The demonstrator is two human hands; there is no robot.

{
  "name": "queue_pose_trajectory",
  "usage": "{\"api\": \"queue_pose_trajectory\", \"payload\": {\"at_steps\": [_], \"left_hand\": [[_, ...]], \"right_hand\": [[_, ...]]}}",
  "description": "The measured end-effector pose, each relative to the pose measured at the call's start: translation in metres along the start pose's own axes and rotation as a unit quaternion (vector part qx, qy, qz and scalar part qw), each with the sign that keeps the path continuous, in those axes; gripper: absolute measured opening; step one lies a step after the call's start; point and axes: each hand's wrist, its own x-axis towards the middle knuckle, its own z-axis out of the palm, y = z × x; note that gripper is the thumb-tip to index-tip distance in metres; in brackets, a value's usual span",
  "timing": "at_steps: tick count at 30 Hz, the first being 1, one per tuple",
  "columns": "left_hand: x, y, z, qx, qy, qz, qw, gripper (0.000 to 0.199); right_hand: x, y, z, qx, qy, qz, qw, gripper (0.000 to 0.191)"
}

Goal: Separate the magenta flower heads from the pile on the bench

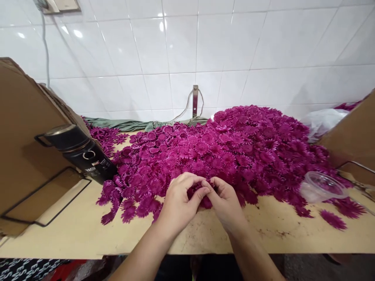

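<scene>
A big heap of purple artificial flowers (234, 148) is spread over the table in front of me. At its near edge my left hand (183, 195) and my right hand (224, 199) meet, thumbs and fingertips pinched together and touching. A small purple flower seems to be between the fingertips, mostly hidden by them. More of the heap shows through the gap under my left fingers. Loose flowers lie around the heap's front edge, on both sides of my hands.
A black vacuum bottle (88, 154) stands left, by cardboard (26, 136) and a black wire frame (43, 224). On the right are a clear plastic cup (325, 187), a white plastic bag (326, 121) and more cardboard (351, 140). A tiled wall (228, 47) rises behind the table (287, 238).
</scene>
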Motion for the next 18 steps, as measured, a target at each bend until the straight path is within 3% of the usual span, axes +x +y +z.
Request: {"api": "queue_pose_trajectory", "payload": {"at_steps": [5, 10, 14, 16, 18], "left_hand": [[0.004, -0.010, 0.001, -0.089, -0.003, -0.056, 0.994, 0.012], [0.002, -0.009, 0.004, -0.092, 0.055, -0.061, 0.992, 0.013], [0.007, -0.013, 0.009, -0.060, 0.092, -0.063, 0.992, 0.017], [0.013, -0.022, 0.001, -0.043, 0.155, -0.092, 0.983, 0.017], [0.019, -0.031, -0.013, -0.030, 0.256, -0.144, 0.956, 0.014]], "right_hand": [[0.002, 0.002, 0.002, 0.076, -0.010, 0.030, 0.997, 0.041], [0.002, -0.003, 0.003, 0.092, -0.041, 0.048, 0.994, 0.036], [-0.009, -0.003, 0.012, 0.060, 0.001, 0.025, 0.998, 0.034], [-0.019, -0.004, 0.017, 0.026, 0.004, 0.005, 1.000, 0.031], [-0.028, -0.006, 0.019, -0.018, -0.006, -0.030, 0.999, 0.028]]}}
